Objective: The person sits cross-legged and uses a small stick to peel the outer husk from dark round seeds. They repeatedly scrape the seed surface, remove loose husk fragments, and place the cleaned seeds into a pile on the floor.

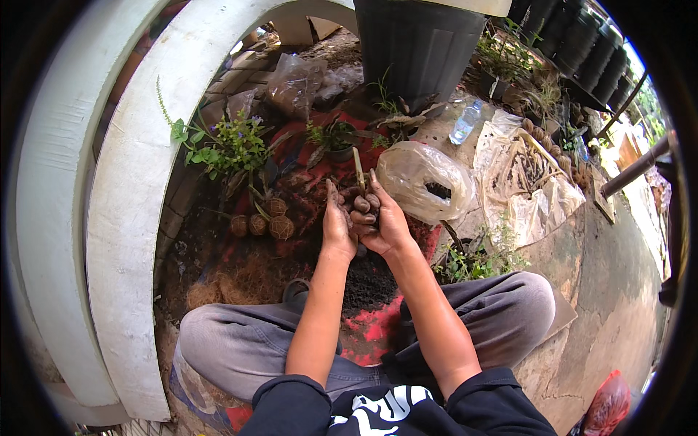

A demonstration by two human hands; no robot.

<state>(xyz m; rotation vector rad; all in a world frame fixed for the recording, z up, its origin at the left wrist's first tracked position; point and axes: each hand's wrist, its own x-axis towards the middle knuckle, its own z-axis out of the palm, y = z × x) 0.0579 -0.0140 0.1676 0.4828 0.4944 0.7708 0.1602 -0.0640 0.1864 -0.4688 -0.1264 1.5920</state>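
My left hand and my right hand are cupped together above the ground, both smeared with dark soil. Between them rises a pale green plant stem, upright and slightly tilted. A clump of soil seems to sit around its base, though my fingers hide most of it. Below my wrists lies a heap of dark soil on a red sheet. Several round fibre-wrapped balls bound with string rest left of my hands, with green shoots beside them.
Brown coconut fibre lies by my left knee. A translucent plastic bag with dark contents stands to the right, near a plastic bottle. A large black bin stands behind. A white curved structure borders the left.
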